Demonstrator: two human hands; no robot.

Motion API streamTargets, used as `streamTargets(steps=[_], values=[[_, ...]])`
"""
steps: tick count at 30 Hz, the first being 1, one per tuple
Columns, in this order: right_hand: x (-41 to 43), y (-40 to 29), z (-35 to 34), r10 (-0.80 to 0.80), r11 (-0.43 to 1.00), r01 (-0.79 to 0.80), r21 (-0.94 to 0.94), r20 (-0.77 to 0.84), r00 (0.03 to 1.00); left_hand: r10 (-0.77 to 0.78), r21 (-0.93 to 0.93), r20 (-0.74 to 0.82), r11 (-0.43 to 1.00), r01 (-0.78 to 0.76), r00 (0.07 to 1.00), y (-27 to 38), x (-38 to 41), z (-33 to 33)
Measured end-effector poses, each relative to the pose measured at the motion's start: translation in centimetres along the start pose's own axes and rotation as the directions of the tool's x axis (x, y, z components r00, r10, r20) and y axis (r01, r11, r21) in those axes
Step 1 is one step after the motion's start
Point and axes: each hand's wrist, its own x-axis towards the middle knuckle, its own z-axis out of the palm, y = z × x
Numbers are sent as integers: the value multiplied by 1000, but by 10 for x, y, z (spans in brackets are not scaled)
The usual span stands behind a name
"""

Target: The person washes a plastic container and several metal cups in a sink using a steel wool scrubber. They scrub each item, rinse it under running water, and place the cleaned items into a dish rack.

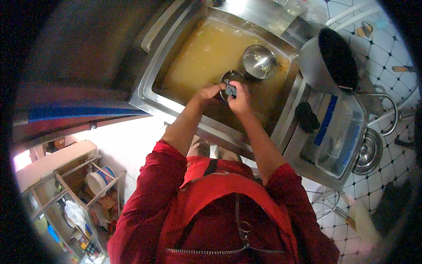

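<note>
Both my hands meet over a stainless steel sink (178,107) filled with cloudy yellowish water (207,49). My right hand (240,99) grips a dark grey scouring pad (231,90). The fingers of my left hand (211,91) pinch the rim of a small round metal vessel (231,76), against which the pad is held. Just beyond, a steel bowl (259,62) with small food bits in it sits in the water. The lower part of the held vessel is hidden by my hands and the murky water.
Right of the sink are a large pot (316,62), a dark cloth-like thing (307,117), a clear plastic tub (343,148) and a metal lid (368,151). A curved metal pipe or handle (394,109) stands near the tiled wall. At lower left is a shelf rack (71,191) with a white bucket (97,183).
</note>
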Motion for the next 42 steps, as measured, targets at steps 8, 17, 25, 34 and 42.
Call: streamTargets(steps=[8,17,25,34,42], values=[[7,15,46,-66,934,199,-296,404,912,143,342,-207,938,-65,968,-28,50,-23],[47,4,61,20,999,-9,-33,331,943,131,111,-177,987,-113,975,-1,27,-19],[26,16,48,-133,812,358,-461,451,883,210,-27,-118,976,-214,971,-10,45,-36],[57,5,35,73,990,-98,104,216,974,166,-419,117,902,-103,979,33,-2,-45],[93,-65,49,457,446,-336,830,111,882,135,-739,28,670,-70,990,30,22,-45]])
